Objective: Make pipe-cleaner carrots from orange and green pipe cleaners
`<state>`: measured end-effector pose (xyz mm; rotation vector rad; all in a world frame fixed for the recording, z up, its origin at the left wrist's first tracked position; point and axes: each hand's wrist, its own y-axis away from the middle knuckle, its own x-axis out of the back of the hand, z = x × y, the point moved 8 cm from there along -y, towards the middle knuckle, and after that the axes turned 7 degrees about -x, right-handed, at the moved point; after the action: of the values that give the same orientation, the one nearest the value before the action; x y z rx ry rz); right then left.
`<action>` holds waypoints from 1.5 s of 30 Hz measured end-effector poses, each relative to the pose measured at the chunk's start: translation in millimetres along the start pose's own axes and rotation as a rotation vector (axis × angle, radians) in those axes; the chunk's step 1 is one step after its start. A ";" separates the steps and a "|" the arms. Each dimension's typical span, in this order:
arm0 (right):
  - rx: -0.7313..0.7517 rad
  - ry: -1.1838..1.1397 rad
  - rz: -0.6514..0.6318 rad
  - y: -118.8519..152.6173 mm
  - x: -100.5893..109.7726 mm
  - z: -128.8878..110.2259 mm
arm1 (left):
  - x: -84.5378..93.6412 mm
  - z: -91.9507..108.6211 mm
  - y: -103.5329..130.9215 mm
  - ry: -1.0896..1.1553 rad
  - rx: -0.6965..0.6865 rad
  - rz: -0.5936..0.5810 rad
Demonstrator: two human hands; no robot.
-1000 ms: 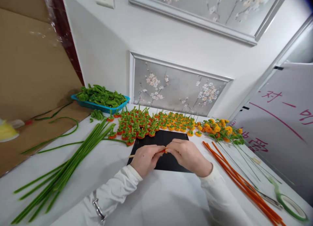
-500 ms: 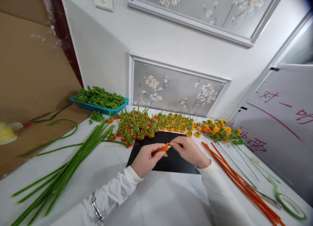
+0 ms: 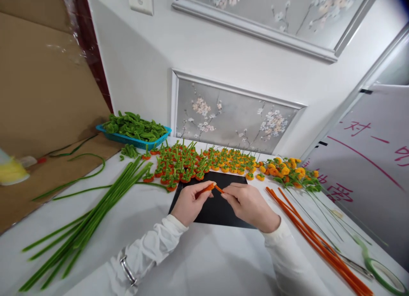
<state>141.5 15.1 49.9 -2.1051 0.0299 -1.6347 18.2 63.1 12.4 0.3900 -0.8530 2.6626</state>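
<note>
Above the black mat (image 3: 220,208), my left hand (image 3: 191,202) pinches an orange pipe cleaner (image 3: 210,187) that looks wound round a thin pale stick. Its loose end runs to my right hand (image 3: 247,201), whose thumb and fingers are closed on it. The two hands are a short way apart with the strand stretched between them. Just beyond the mat stand small orange pipe-cleaner fruits (image 3: 187,176) with green tops and stems, and yellow-orange ones (image 3: 234,163) with thin wires beside them.
Green pipe cleaners (image 3: 92,219) lie at left, orange ones (image 3: 319,240) at right. A blue tray (image 3: 131,140) of green pieces stands at the back left. Bundled yellow-orange balls (image 3: 289,170), green tape (image 3: 385,277) and a metal tool (image 3: 356,265) are on the right.
My right hand has drawn away from my left, to the right and slightly down. A length of orange pipe cleaner now shows between them. The view has shifted slightly.
</note>
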 end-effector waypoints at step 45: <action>-0.104 -0.398 -0.064 -9.6 -15.9 -0.3 | -19.5 -14.0 11.7 0.807 0.514 0.044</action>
<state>134.0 28.3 39.0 -2.4974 -0.0843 -1.2432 29.3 58.3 -11.4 -0.5792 0.0680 2.6693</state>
